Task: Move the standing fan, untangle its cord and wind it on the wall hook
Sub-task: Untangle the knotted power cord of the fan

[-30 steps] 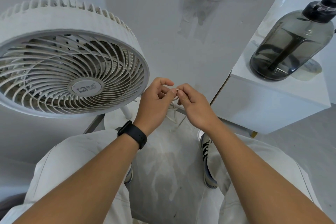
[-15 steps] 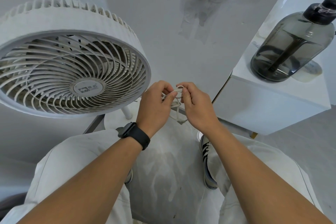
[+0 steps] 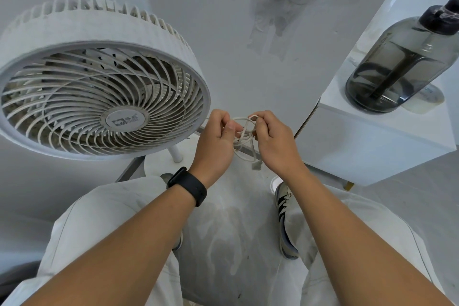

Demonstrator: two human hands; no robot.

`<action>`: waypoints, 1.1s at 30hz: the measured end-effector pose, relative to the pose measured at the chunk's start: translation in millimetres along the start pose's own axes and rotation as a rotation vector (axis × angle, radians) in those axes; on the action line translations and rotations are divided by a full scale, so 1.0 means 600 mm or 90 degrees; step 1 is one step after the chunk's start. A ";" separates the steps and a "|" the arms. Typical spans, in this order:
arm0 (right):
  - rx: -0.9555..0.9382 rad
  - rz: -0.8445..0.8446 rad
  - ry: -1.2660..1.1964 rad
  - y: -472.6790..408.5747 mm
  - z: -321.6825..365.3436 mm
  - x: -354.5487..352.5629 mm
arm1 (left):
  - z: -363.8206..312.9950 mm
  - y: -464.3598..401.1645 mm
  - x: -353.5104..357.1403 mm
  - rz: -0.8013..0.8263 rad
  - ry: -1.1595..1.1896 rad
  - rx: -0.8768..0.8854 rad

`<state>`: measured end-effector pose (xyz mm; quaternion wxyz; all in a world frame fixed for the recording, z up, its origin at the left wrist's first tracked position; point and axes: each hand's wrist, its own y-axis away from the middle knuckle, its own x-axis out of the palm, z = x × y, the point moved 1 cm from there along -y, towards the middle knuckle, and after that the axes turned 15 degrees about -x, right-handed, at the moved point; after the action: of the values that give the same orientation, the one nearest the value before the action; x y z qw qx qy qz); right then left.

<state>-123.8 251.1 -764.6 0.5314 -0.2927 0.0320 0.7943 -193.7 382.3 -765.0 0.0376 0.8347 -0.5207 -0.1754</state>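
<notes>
A scuffed pale grey wall (image 3: 211,20) meets a grey floor (image 3: 409,194). At right stands a white cabinet (image 3: 372,146) bearing a smoky, dark-capped water jug (image 3: 397,64).

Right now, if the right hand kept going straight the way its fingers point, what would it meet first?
The right hand pinches the cord, its fingers curled toward the left hand. Going straight on, it would probably meet the left hand's thumb first; depth is unclear.
</notes>
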 end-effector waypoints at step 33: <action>0.099 -0.068 -0.039 -0.006 0.000 -0.003 | -0.009 0.007 0.004 0.046 0.140 0.022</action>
<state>-120.0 251.1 -762.6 0.5952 -0.2274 0.0617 0.7683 -194.4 377.6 -759.8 0.0868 0.8299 -0.5463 -0.0725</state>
